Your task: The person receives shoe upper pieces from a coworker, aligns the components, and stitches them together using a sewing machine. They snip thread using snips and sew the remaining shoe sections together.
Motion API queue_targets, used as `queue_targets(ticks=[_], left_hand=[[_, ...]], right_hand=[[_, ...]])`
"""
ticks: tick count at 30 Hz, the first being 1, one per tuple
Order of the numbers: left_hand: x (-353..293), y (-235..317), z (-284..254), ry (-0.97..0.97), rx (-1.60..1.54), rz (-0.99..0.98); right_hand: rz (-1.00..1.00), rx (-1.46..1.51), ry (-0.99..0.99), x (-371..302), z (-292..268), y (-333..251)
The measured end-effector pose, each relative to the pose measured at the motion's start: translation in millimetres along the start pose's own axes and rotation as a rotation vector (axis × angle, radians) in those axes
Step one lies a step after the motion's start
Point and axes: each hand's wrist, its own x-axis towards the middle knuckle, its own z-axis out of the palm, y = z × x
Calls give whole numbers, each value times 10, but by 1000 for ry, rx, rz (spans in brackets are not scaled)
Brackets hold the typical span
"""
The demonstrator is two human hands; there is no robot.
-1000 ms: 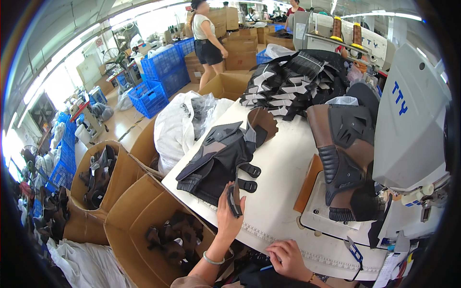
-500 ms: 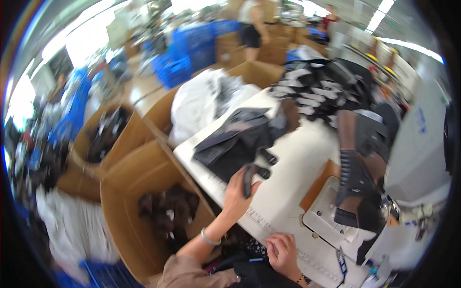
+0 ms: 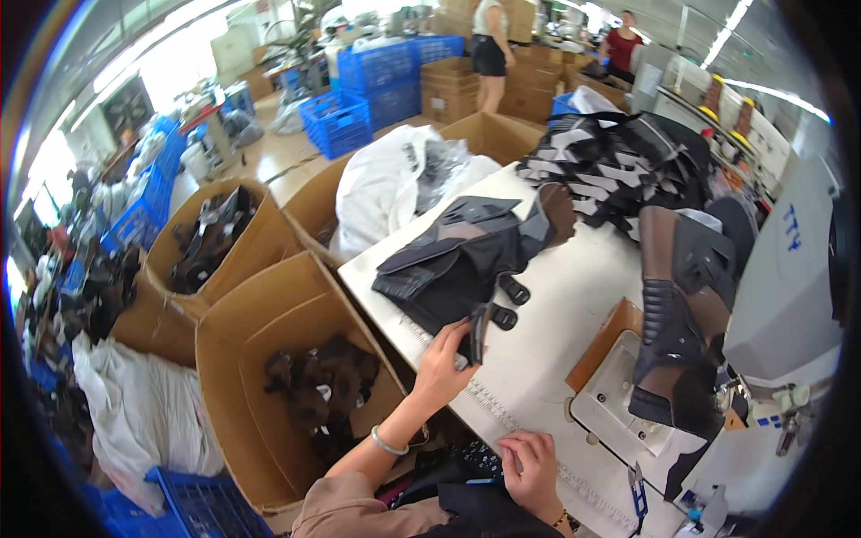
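Note:
My left hand (image 3: 444,360), with a pale bangle at the wrist, pinches the edge of a black fabric piece (image 3: 418,285) on the white sewing table. The piece has grey panels and a brown end, and two black buckles (image 3: 513,289) lie beside my fingers. Whether it is one part or several stacked is unclear. My right hand (image 3: 531,464) rests at the table's front edge, fingers curled and nothing visible in them. Farther right, a black-and-brown sewn piece (image 3: 674,305) with ribbed padding lies over the sewing machine bed (image 3: 619,394), hiding part of it.
Left of the table stands an open cardboard box (image 3: 235,394) holding dark pieces. A white sack (image 3: 381,184) fills another box behind it. Black and grey cut pieces (image 3: 610,161) are heaped at the table's far end. Blue-handled thread snips (image 3: 638,493) lie near the front.
My left hand has lowered slightly, bringing the dark edge it grips down beside the buckles. The right hand stays at the table edge. The head view has shifted a little.

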Motion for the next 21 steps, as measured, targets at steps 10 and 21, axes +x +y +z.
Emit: queue_targets(ticks=[10,21], left_hand=[[-133,-21,24,-44,74,-45],[-185,-92,72,67,103,-50]], right_hand=[[8,-7,25,18,-105,-103],[-16,-9,20,43,-120,-120]])
